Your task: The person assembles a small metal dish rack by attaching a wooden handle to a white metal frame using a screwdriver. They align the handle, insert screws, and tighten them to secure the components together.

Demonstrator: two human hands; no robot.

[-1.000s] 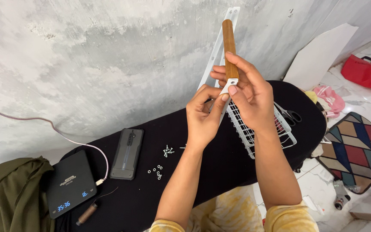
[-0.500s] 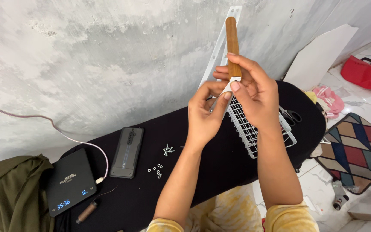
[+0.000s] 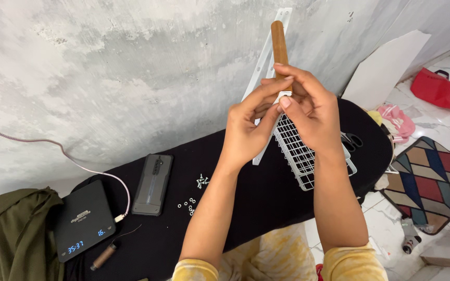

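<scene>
Both hands meet above the black table's far edge. The right hand (image 3: 313, 112) grips a brown wooden handle (image 3: 279, 44) standing upright with a white bracket at its base; the left hand (image 3: 248, 127) pinches at that same joint with fingertips closed. Beneath them a white wire rack (image 3: 300, 153) lies near the right end. Small screws (image 3: 189, 203) sit mid-table, a phone (image 3: 152, 184) and black device (image 3: 83, 220) toward the left end.
</scene>
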